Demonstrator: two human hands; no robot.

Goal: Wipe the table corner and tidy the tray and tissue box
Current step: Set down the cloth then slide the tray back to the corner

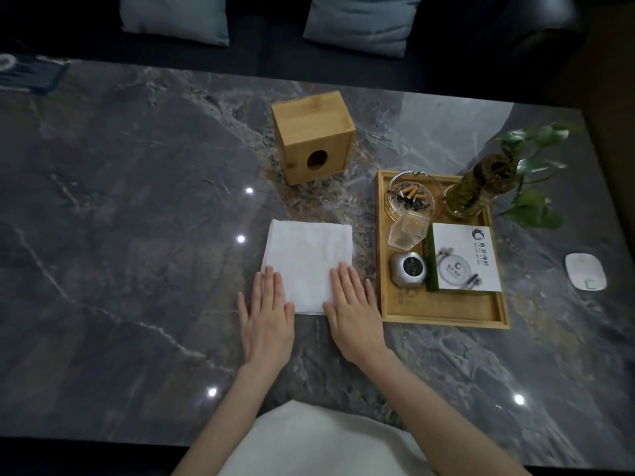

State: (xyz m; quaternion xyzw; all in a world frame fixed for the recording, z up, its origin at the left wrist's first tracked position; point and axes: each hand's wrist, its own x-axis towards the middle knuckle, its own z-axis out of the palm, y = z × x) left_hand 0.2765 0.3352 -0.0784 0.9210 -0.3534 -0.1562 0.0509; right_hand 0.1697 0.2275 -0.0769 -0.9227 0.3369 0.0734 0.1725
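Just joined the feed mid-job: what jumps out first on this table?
Both hands, left hand and right hand, lie flat on the near edge of a folded white cloth at the table's middle. Right of it, a wooden tray holds an ashtray with cigarette butts. A wooden tissue box stands behind the cloth.

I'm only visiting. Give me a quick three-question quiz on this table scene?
1. True or false: both hands lie flat on the white cloth.
2. What fills the glass ashtray in the wooden tray?
3. The wooden tissue box stands: A) in the tray, B) on the table beyond the cloth.

Key: 1 true: left hand, right hand. 2 cigarette butts and ash. 3 B.
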